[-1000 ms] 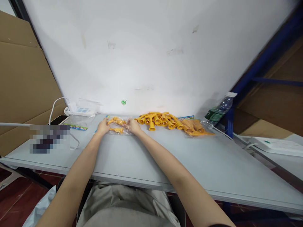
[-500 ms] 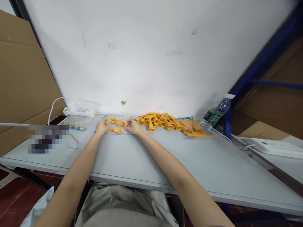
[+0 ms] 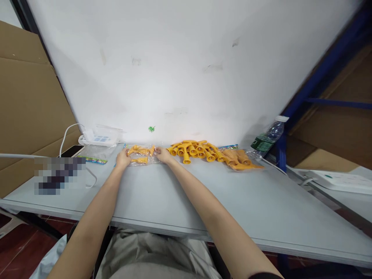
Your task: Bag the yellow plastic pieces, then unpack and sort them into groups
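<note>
A: Table, centre?
B: Bag on it, pieces inside, between left hand and right hand.
A: Rightward?
B: Loose pile, second bag, then bottle.
A: Left?
B: Phone; power strip behind, near wall.

The forearms are bare, the clothing creased and greyish beige.

Wht wall — red flr

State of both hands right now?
Left hand: at the left end of the clear bag, touching it; grip can't be told.
Right hand: at the bag's right end, touching it; closed or not can't be told.
</note>
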The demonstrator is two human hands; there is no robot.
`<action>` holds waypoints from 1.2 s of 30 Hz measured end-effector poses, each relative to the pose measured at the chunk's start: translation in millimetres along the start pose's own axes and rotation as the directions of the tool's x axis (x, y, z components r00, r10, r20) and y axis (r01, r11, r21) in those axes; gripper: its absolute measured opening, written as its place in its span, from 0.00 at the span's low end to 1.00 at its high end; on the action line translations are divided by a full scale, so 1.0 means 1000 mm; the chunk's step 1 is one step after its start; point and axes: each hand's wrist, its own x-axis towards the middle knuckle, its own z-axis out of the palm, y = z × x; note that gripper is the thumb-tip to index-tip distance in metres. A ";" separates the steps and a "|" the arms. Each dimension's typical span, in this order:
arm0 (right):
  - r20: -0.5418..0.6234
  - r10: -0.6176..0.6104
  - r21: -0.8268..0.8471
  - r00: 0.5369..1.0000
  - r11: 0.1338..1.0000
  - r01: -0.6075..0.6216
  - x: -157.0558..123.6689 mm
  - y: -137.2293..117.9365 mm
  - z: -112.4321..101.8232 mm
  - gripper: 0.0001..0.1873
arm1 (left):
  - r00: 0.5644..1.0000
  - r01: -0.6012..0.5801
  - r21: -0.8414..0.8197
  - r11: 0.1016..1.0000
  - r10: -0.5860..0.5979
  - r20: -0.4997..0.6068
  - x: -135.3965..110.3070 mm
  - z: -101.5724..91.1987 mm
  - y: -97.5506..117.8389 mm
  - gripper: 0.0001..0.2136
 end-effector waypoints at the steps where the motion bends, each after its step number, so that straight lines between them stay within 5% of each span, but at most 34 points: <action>1: 0.027 0.011 0.003 1.000 1.000 -0.011 -0.002 -0.001 -0.002 0.24 | 1.000 0.008 0.027 1.000 -0.008 -0.015 -0.001 0.000 0.002 0.21; 5: 0.091 0.035 -0.002 0.995 0.999 -0.034 -0.010 -0.009 -0.017 0.27 | 0.999 0.034 0.126 0.992 -0.028 -0.046 -0.006 -0.001 0.009 0.23; 11: -0.268 -0.069 -0.245 0.961 0.970 0.001 -0.029 -0.005 -0.072 0.21 | 0.999 0.036 0.267 0.963 -0.026 -0.038 -0.012 -0.007 0.018 0.23; 16: -0.136 -0.146 -0.609 0.980 0.793 0.034 -0.053 0.029 -0.112 0.28 | 0.998 0.051 0.287 0.957 -0.043 -0.036 -0.013 -0.011 0.021 0.23; 22: 0.086 -0.124 -0.656 0.989 0.740 0.150 -0.064 0.064 -0.103 0.32 | 0.998 0.057 0.285 0.957 -0.042 -0.056 -0.012 -0.009 0.018 0.23; 31: -0.041 -0.457 -0.560 0.889 0.747 0.358 -0.070 0.039 -0.095 0.25 | 0.999 0.013 0.291 0.957 -0.004 -0.033 -0.013 -0.007 0.018 0.22; 36: 0.082 -0.238 -0.590 0.968 0.771 0.239 -0.072 0.006 -0.082 0.27 | 1.000 -0.012 0.293 0.956 0.005 0.024 -0.014 -0.003 0.021 0.22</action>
